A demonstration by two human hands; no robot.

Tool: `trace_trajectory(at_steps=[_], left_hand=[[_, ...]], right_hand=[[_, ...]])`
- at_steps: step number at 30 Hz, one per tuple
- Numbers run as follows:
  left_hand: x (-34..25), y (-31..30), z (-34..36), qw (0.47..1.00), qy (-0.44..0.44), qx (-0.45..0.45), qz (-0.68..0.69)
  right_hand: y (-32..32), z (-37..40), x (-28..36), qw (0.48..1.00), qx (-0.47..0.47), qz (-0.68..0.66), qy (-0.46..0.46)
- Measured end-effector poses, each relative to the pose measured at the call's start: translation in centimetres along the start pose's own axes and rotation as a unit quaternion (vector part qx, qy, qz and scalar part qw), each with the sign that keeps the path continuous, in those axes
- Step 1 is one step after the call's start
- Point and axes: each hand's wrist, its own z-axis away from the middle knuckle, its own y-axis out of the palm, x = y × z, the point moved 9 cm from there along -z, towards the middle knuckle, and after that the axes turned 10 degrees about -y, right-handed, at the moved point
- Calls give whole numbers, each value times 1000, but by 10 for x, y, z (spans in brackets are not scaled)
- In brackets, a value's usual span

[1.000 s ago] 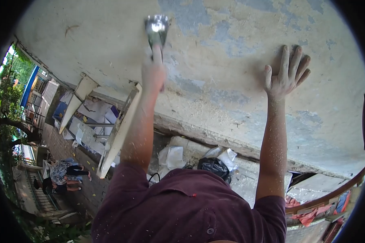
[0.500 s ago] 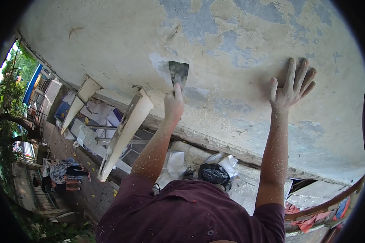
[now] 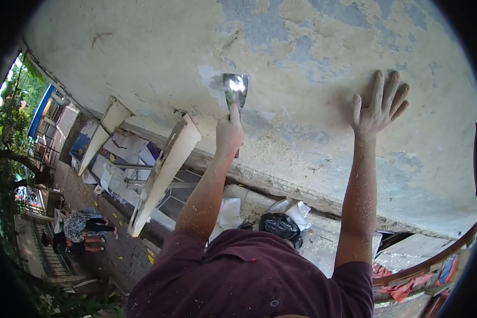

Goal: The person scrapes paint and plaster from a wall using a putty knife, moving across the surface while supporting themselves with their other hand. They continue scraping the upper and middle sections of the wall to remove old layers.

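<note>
My left hand (image 3: 229,133) is wrapped round the handle of a scraper (image 3: 235,91), the thumb stretched along it toward the blade. The wide metal blade catches a bright reflection and is up against the wall (image 3: 169,58), beside a pale patch where paint has come off. Farther right, my right hand (image 3: 373,108) lies flat on the wall with its fingers spread, holding nothing. Pale dust coats this hand, and flakes dot both forearms. Cream paint is peeling from the wall and bares bluish-grey patches (image 3: 315,63) above and between my hands.
Cream angled supports (image 3: 164,175) jut out at left, near boards and sheets. A black plastic bag (image 3: 279,226) lies along the wall's foot. Red cloths (image 3: 406,288) hang at lower right. People (image 3: 82,230) are on the paving at far left, near trees.
The scraper has moved slightly up the wall with my left hand, and its blade has turned from dark to shining. My right hand, still flat, appears slightly higher.
</note>
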Motion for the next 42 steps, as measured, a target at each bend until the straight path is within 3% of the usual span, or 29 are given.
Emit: trace_trajectory(at_steps=[3, 4, 6, 8, 10, 12, 15, 16, 17, 21, 23, 24, 25, 26, 27, 28, 29, 30, 32, 34, 36, 38, 39, 40, 42], left_hand=[[2, -7, -5, 1000, -20, 11, -7], [-13, -13, -6, 990, 129, -26, -47], [-34, -22, 12, 958, 261, -62, -98], [-90, -18, 26, 874, 410, -161, -204], [-134, -17, 16, 918, 338, -89, -188], [-131, -15, 11, 914, 349, -89, -188], [-67, -6, 24, 874, 408, -155, -213], [-13, -3, 2, 974, 181, -29, -130], [44, 11, 0, 992, -60, 101, -36], [45, -2, 4, 997, -15, 74, 13], [30, -8, -2, 996, 41, 71, 37], [21, -8, 0, 995, 52, 73, 40], [11, -7, 8, 984, 76, 105, 125], [4, -5, 16, 964, 95, 138, 208], [-4, -4, 25, 956, 121, 136, 232], [-8, -2, 30, 953, 163, 143, 209], [-10, -4, 33, 956, 193, 129, 178], [-13, -7, 35, 957, 222, 113, 148], [-17, -16, 25, 955, 258, 111, 94], [-31, -28, 13, 920, 381, -3, -96], [-82, -78, 21, 831, 535, -150, -7], [-138, -100, 23, 770, 588, -232, -84], [-157, -100, 15, 734, 622, -252, -106], [-164, -96, -10, 738, 621, -239, -109], [-170, -78, -37, 660, 679, -263, -186]], right_hand=[[-4, -3, 1, 1000, -20, -4, -7], [-2, -2, 3, 1000, -27, -6, -6], [0, 1, 2, 1000, -22, -16, 7], [-2, -1, 2, 999, -34, -20, -3], [-2, -1, 2, 1000, -25, -12, -12], [-1, 0, 2, 1000, -17, -14, -8], [-1, -2, 2, 1000, -8, -12, -7], [0, 0, 2, 1000, 7, -10, 0], [1, 0, 2, 1000, 16, -9, -2], [-11, -7, 23, 998, 38, -14, 41], [-24, 9, 66, 989, -23, -132, 70], [-25, 27, 98, 964, 13, -248, 99], [-14, 54, 135, 919, 78, -354, 156], [6, 91, 173, 844, 183, -447, 234], [20, 123, 209, 737, 227, -551, 320], [34, 154, 242, 549, 190, -681, 446], [22, 143, 257, 546, 234, -670, 445], [35, 166, 269, 480, 201, -681, 515], [39, 158, 272, 498, 215, -657, 523], [48, 156, 273, 500, 180, -665, 525], [59, 158, 272, 503, 144, -668, 530], [66, 160, 267, 694, 238, -509, 451], [79, 176, 273, 668, 229, -508, 494], [85, 172, 270, 684, 224, -475, 506], [97, 127, 263, 735, 202, -433, 480]])
